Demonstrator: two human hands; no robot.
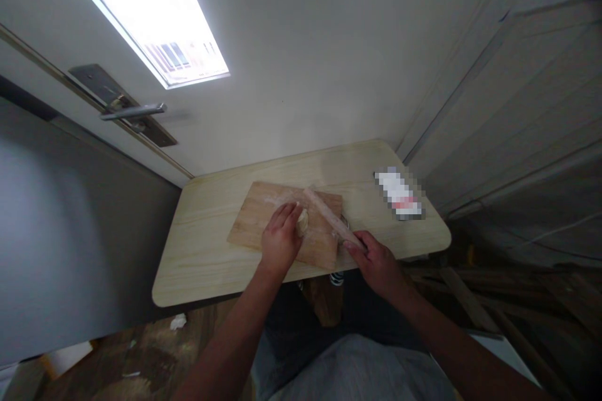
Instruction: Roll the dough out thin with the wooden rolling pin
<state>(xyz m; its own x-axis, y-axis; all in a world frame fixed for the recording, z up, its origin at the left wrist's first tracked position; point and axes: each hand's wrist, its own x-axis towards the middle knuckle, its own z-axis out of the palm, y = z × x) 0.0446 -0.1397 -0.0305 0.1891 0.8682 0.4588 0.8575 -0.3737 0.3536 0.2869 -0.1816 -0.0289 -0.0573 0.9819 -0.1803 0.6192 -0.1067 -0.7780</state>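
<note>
A wooden cutting board (pixel 251 225), dusted with flour, lies on the light table. On it sits a small pale piece of dough (pixel 303 222), partly hidden by my left hand (pixel 282 232), whose fingers curl over its left side. My right hand (pixel 376 263) is closed round the near end of a floury wooden rolling pin (pixel 329 212). The pin slants away over the right part of the board, its far end to the right of the dough and apart from it.
The table (pixel 202 257) stands against a white door with a metal handle (pixel 136 111) and a bright window (pixel 155 6). A blurred-out flat item (pixel 399 194) lies on its right side. Crumpled white paper (pixel 178 322) is on the floor.
</note>
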